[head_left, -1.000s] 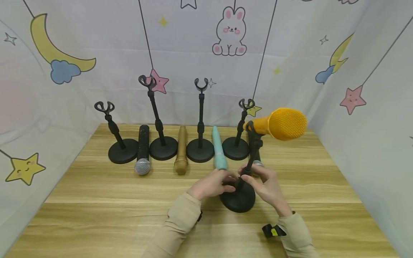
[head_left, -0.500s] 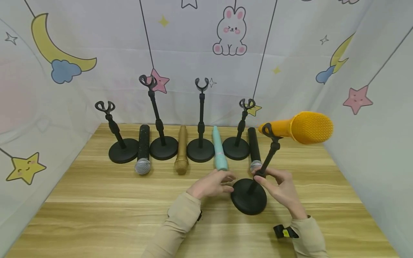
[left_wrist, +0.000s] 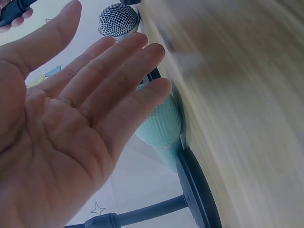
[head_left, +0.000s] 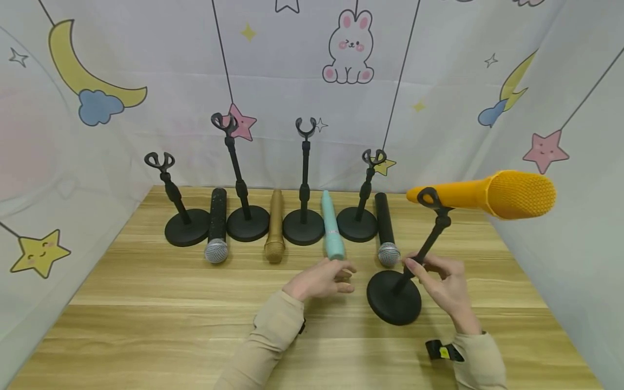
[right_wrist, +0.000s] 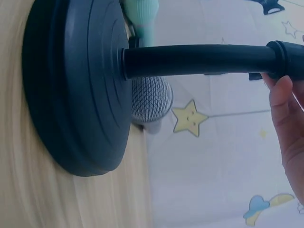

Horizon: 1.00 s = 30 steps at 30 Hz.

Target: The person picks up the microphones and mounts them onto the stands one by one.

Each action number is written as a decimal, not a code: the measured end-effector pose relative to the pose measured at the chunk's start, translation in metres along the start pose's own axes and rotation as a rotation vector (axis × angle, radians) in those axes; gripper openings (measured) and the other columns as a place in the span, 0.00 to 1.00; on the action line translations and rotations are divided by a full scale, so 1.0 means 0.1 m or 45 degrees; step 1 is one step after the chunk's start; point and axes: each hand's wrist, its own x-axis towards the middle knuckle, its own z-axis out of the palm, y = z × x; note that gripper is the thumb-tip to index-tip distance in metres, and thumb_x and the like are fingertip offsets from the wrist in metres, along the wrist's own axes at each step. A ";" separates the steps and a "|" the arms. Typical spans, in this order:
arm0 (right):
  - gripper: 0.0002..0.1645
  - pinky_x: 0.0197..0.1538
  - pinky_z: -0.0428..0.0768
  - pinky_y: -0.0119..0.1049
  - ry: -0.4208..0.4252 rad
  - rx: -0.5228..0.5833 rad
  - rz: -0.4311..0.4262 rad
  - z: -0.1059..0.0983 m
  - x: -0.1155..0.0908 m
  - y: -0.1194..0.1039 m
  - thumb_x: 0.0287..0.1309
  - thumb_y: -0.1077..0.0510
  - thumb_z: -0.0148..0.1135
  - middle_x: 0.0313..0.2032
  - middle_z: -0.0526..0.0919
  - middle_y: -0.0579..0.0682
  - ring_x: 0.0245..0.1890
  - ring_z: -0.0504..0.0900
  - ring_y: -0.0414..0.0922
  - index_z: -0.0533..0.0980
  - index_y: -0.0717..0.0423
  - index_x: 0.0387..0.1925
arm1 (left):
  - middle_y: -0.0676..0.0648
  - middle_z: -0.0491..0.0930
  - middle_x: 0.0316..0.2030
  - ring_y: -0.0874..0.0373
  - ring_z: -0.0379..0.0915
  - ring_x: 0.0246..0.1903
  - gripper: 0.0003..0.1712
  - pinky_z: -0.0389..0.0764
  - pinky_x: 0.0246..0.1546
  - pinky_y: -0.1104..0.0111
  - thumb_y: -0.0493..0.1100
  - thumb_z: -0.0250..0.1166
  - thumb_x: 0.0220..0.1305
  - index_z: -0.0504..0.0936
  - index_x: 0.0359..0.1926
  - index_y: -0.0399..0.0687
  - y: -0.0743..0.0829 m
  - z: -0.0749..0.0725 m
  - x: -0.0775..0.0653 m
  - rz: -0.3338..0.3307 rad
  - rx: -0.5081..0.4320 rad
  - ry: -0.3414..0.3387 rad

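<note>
My right hand (head_left: 446,284) pinches the pole of a black microphone stand (head_left: 394,298) at its collar, thumb in front. The stand tilts to the right, and its round base shows large in the right wrist view. An orange microphone (head_left: 458,195) sits in the clip on top, its mesh head pointing right. My left hand (head_left: 322,279) is held just over the table with fingers extended and nothing in them; the left wrist view shows its bare palm (left_wrist: 61,137). Just beyond those fingers lies a turquoise microphone (head_left: 331,227).
Along the back stand several black microphone stands (head_left: 303,227) with bare clips. Between them lie a speckled black microphone (head_left: 218,222), a gold microphone (head_left: 275,227) and a black microphone (head_left: 385,227) with a silver head. A patterned white curtain (head_left: 273,70) encloses the wooden table (head_left: 170,325).
My right hand has moved the stand with the orange microphone to the right, away from my left hand. My left fingers no longer touch the base and stay where they were.
</note>
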 end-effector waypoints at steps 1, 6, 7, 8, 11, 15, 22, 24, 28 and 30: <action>0.12 0.33 0.81 0.22 0.018 -0.023 -0.001 -0.02 -0.01 0.01 0.48 0.81 0.66 0.36 0.88 0.32 0.32 0.86 0.30 0.85 0.68 0.33 | 0.41 0.82 0.59 0.51 0.79 0.61 0.26 0.76 0.64 0.60 0.45 0.66 0.69 0.75 0.65 0.43 0.00 0.00 0.00 -0.001 0.003 0.000; 0.13 0.24 0.79 0.24 0.098 -0.075 -0.044 -0.11 -0.03 0.02 0.46 0.82 0.66 0.35 0.88 0.32 0.28 0.86 0.31 0.85 0.68 0.32 | 0.41 0.82 0.59 0.52 0.79 0.61 0.26 0.76 0.65 0.59 0.46 0.66 0.69 0.75 0.65 0.44 0.00 0.00 0.00 -0.008 0.010 -0.003; 0.13 0.23 0.79 0.24 0.109 -0.075 -0.053 -0.12 -0.03 0.02 0.46 0.82 0.66 0.35 0.89 0.33 0.27 0.86 0.31 0.85 0.69 0.32 | 0.41 0.82 0.59 0.52 0.79 0.61 0.26 0.76 0.65 0.59 0.46 0.66 0.69 0.75 0.65 0.44 0.00 0.00 0.00 -0.008 0.012 -0.003; 0.13 0.23 0.79 0.24 0.121 -0.079 -0.056 -0.14 -0.03 0.03 0.46 0.82 0.66 0.35 0.89 0.33 0.27 0.86 0.30 0.85 0.69 0.32 | 0.41 0.82 0.59 0.52 0.79 0.61 0.27 0.76 0.65 0.59 0.46 0.66 0.69 0.75 0.66 0.44 0.00 0.00 0.00 -0.009 0.014 -0.005; 0.11 0.24 0.79 0.22 0.157 -0.121 -0.030 -0.19 -0.04 0.03 0.47 0.82 0.66 0.36 0.88 0.29 0.28 0.86 0.28 0.85 0.70 0.33 | 0.41 0.82 0.59 0.51 0.79 0.61 0.27 0.76 0.64 0.59 0.46 0.66 0.69 0.75 0.66 0.44 0.01 0.00 0.01 -0.010 0.022 -0.009; 0.09 0.29 0.80 0.19 0.221 -0.200 0.058 -0.24 -0.04 0.05 0.50 0.79 0.67 0.35 0.86 0.24 0.29 0.85 0.24 0.86 0.70 0.33 | 0.42 0.82 0.59 0.51 0.78 0.62 0.27 0.75 0.65 0.58 0.47 0.65 0.70 0.75 0.66 0.45 0.01 0.00 0.00 -0.021 0.036 -0.015; 0.06 0.34 0.78 0.15 0.337 -0.262 0.182 -0.28 0.00 0.10 0.52 0.75 0.69 0.32 0.86 0.23 0.29 0.84 0.22 0.87 0.69 0.33 | 0.40 0.81 0.60 0.50 0.77 0.64 0.27 0.74 0.66 0.57 0.48 0.65 0.70 0.74 0.66 0.44 0.01 0.01 -0.01 -0.022 0.015 -0.052; 0.05 0.34 0.78 0.15 0.361 -0.279 0.218 -0.28 0.03 0.10 0.53 0.74 0.70 0.31 0.85 0.21 0.31 0.83 0.21 0.87 0.68 0.33 | 0.40 0.80 0.62 0.50 0.76 0.65 0.27 0.74 0.67 0.57 0.48 0.65 0.70 0.74 0.66 0.44 0.01 0.01 -0.01 -0.031 -0.007 -0.068; 0.04 0.34 0.77 0.13 0.397 -0.323 0.291 -0.29 0.09 0.10 0.55 0.71 0.70 0.31 0.82 0.17 0.36 0.81 0.18 0.87 0.69 0.33 | 0.41 0.75 0.67 0.50 0.71 0.68 0.30 0.71 0.70 0.58 0.48 0.64 0.71 0.72 0.68 0.41 0.02 0.02 -0.01 -0.065 -0.048 -0.132; 0.04 0.34 0.77 0.13 0.404 -0.347 0.335 -0.30 0.12 0.10 0.56 0.69 0.70 0.30 0.81 0.16 0.36 0.80 0.18 0.87 0.69 0.34 | 0.42 0.73 0.69 0.50 0.69 0.70 0.31 0.69 0.71 0.59 0.49 0.63 0.71 0.70 0.69 0.40 0.03 0.02 -0.02 -0.080 -0.053 -0.170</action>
